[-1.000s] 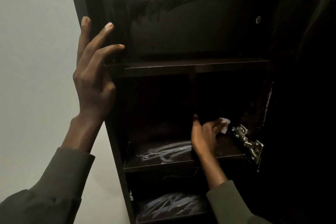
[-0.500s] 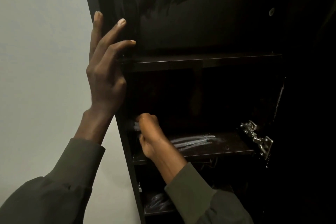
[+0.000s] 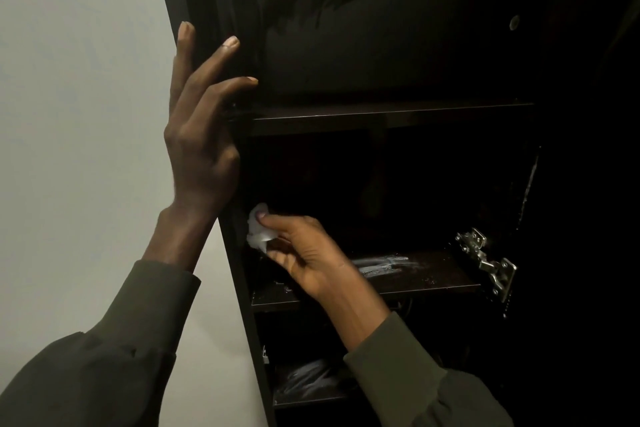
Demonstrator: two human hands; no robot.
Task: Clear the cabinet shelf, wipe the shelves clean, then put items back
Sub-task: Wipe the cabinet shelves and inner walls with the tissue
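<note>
A dark open cabinet fills the view. My right hand [image 3: 304, 256] pinches a small white wipe [image 3: 258, 230] and holds it against the inner left wall, just above the middle shelf [image 3: 426, 282]. That shelf shows pale wet streaks on its right half. My left hand [image 3: 201, 135] rests with straight fingers on the front edge of the cabinet's left side panel [image 3: 242, 288], beside the upper shelf [image 3: 391, 113]. Another streaked shelf [image 3: 304, 388] lies below.
A metal door hinge [image 3: 488, 262] sticks out at the right end of the middle shelf. A pale wall [image 3: 79, 149] runs along the cabinet's left side. The cabinet's back and right side are too dark to make out.
My right hand swept the wipe from the right end of the middle shelf to the left wall. It now lifts the wipe slightly up the wall. My left hand kept its place.
</note>
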